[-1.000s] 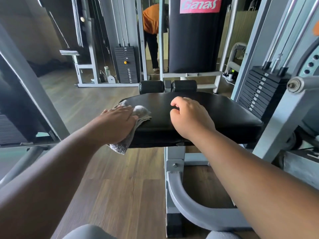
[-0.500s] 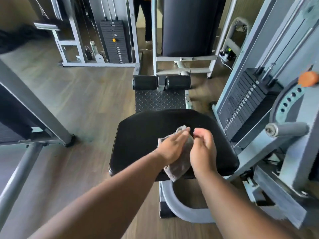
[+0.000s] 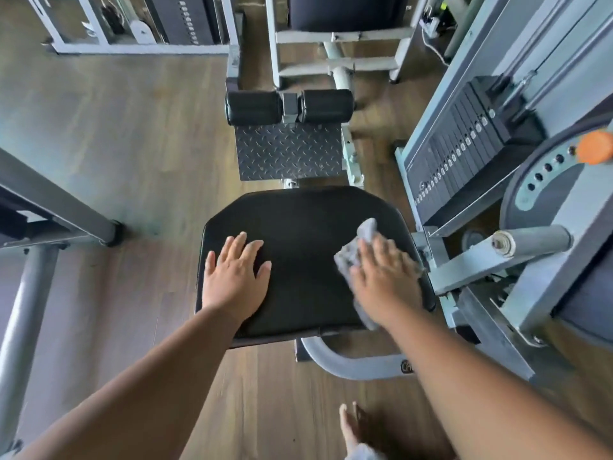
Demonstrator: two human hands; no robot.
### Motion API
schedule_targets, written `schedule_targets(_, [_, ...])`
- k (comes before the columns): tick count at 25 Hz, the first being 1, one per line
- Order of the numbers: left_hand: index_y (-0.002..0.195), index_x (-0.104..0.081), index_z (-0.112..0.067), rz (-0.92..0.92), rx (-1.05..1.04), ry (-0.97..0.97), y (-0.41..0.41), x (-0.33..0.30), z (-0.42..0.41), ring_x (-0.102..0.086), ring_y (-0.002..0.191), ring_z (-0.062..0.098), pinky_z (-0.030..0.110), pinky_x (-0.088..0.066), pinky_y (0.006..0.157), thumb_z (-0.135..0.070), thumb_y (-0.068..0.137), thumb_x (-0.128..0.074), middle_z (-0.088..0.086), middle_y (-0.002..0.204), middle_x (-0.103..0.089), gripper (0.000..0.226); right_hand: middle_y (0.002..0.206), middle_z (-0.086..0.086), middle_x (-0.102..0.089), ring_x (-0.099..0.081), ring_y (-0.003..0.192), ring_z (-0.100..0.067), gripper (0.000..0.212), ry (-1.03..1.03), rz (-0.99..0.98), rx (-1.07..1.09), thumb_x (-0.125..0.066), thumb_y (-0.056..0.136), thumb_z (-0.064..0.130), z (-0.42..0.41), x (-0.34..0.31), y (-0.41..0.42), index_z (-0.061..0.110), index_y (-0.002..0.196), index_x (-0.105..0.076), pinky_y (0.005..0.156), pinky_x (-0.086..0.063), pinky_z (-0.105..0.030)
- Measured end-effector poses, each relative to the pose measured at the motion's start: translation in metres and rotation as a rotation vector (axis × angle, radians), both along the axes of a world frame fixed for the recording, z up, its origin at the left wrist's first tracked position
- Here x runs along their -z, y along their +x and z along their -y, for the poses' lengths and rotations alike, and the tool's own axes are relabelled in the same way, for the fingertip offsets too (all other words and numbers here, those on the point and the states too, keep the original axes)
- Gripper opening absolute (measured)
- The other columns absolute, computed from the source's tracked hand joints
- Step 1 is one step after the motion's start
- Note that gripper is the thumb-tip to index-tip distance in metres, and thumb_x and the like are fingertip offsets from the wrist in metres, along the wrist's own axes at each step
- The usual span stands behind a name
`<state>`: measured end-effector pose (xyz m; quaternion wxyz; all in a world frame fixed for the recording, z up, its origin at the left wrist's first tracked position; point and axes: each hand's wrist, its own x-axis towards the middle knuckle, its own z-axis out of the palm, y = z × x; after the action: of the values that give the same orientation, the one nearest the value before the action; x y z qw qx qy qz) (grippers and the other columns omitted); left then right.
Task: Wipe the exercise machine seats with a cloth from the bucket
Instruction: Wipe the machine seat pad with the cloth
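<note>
The black padded seat (image 3: 308, 260) fills the middle of the view, seen from above, with both hands on it and well apart from each other. The left hand (image 3: 235, 277) lies flat at about 9 o'clock on the pad, fingers spread and palm down, holding nothing. The right hand (image 3: 384, 280) is at about 3 o'clock, near the seat's right edge, pressed palm-down on the grey cloth (image 3: 356, 249) — its fingers lie fairly straight over the cloth, not curled round it. The cloth is crumpled; one bunch sticks out beyond the fingertips toward 12 o'clock, and a strip shows under the wrist at the seat's near right corner.

Beyond the seat at 12 o'clock lies a dark tread-patterned foot plate (image 3: 288, 151), and past it a pair of black roller pads (image 3: 288, 106). At 2 o'clock stands a weight stack (image 3: 471, 141), with an orange knob (image 3: 595, 147) further right. The floor (image 3: 116, 144) is wood plank — a bare foot (image 3: 348, 429) shows at 6 o'clock.
</note>
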<state>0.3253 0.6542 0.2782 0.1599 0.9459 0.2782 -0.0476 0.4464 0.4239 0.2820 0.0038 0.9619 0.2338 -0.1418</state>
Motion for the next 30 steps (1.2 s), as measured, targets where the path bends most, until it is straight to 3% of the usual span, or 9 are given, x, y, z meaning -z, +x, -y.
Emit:
schedule_targets(5, [0.144, -0.043, -0.032, 0.053, -0.049, 0.044, 0.0, 0.013, 0.003, -0.015, 0.152, 0.017, 0.043, -0.009, 0.124, -0.046, 0.1, -0.037, -0.004, 0.161, -0.029, 0.047, 0.168, -0.005, 0.0, -0.002, 0.154, -0.027, 0.061, -0.03, 0.015, 0.073, -0.014, 0.103, 0.047, -0.028, 0.017, 0.089, 0.027, 0.16, -0.005, 0.123, -0.002, -0.047])
schedule_targets(10, [0.142, -0.045, -0.031, 0.043, -0.067, 0.044, 0.004, 0.009, 0.001, -0.018, 0.15, 0.017, 0.041, -0.012, 0.124, -0.051, 0.094, -0.035, -0.004, 0.159, -0.032, 0.053, 0.168, -0.004, -0.002, 0.0, 0.154, -0.026, 0.063, 0.006, -0.047, -0.156, -0.015, 0.102, 0.049, -0.119, 0.029, 0.111, 0.026, 0.16, -0.006, 0.124, 0.001, -0.046])
schedule_targets(14, [0.158, -0.016, -0.024, -0.033, -0.234, 0.033, 0.005, 0.006, 0.003, 0.003, 0.154, 0.018, 0.036, 0.003, 0.123, -0.063, 0.093, -0.032, 0.002, 0.167, -0.004, 0.077, 0.168, -0.005, -0.002, 0.0, 0.154, -0.026, 0.064, 0.003, -0.044, -0.358, -0.014, 0.102, 0.049, -0.175, 0.029, 0.094, 0.025, 0.16, -0.004, 0.124, 0.0, -0.047])
schedule_targets(16, [0.159, -0.007, -0.022, -0.071, -0.359, 0.032, 0.001, 0.002, 0.001, 0.004, 0.153, 0.018, 0.036, 0.002, 0.123, -0.063, 0.094, -0.032, 0.002, 0.167, 0.0, 0.081, 0.168, -0.005, -0.001, 0.0, 0.154, -0.026, 0.064, 0.003, -0.063, -0.449, -0.013, 0.101, 0.049, -0.202, 0.029, 0.078, 0.026, 0.16, -0.003, 0.123, 0.0, -0.048])
schedule_targets(18, [0.159, -0.013, -0.024, -0.022, -0.484, -0.073, -0.01, -0.004, -0.001, -0.01, 0.153, 0.016, 0.036, -0.015, 0.122, -0.053, 0.097, -0.036, -0.003, 0.167, -0.01, 0.072, 0.168, -0.004, 0.0, 0.001, 0.154, -0.025, 0.064, 0.017, -0.092, -0.526, -0.014, 0.101, 0.049, -0.223, 0.029, 0.058, 0.027, 0.16, -0.004, 0.123, 0.001, -0.048])
schedule_targets(21, [0.155, -0.025, -0.03, 0.078, -0.714, -0.258, -0.037, -0.01, -0.002, -0.035, 0.142, 0.016, 0.034, -0.036, 0.105, -0.039, 0.099, -0.04, -0.007, 0.159, -0.032, 0.059, 0.168, -0.003, 0.0, 0.003, 0.154, -0.026, 0.064, 0.041, -0.124, -0.605, -0.018, 0.101, 0.05, -0.233, 0.024, 0.022, 0.028, 0.159, -0.006, 0.123, 0.003, -0.048])
schedule_targets(24, [0.143, -0.046, -0.033, 0.118, -0.834, -0.388, -0.074, -0.008, 0.003, -0.051, 0.127, 0.02, 0.033, -0.045, 0.097, -0.038, 0.1, -0.041, -0.004, 0.138, -0.057, 0.044, 0.168, -0.002, 0.001, 0.006, 0.154, -0.027, 0.064, 0.046, -0.151, -0.739, -0.017, 0.101, 0.051, -0.217, 0.016, -0.026, 0.03, 0.159, -0.002, 0.122, 0.005, -0.049])
schedule_targets(27, [0.123, -0.066, -0.031, 0.231, -0.919, -0.5, -0.097, -0.006, 0.018, -0.059, 0.103, 0.015, 0.025, -0.044, 0.075, -0.032, 0.101, -0.043, -0.009, 0.109, -0.067, 0.031, 0.168, 0.001, -0.004, 0.003, 0.154, -0.027, 0.062, 0.082, -0.171, -0.846, -0.018, 0.101, 0.052, -0.182, 0.013, -0.067, 0.034, 0.159, -0.003, 0.122, 0.005, -0.05])
schedule_targets(30, [0.124, -0.065, -0.033, 0.273, -0.926, -0.495, -0.106, -0.007, 0.034, -0.058, 0.102, 0.012, 0.026, -0.041, 0.078, -0.031, 0.1, -0.042, -0.011, 0.111, -0.068, 0.033, 0.166, -0.001, -0.019, -0.013, 0.153, -0.028, 0.063, 0.105, -0.162, -0.937, -0.017, 0.098, 0.05, -0.146, 0.011, -0.082, 0.032, 0.158, -0.016, 0.122, -0.005, -0.051])
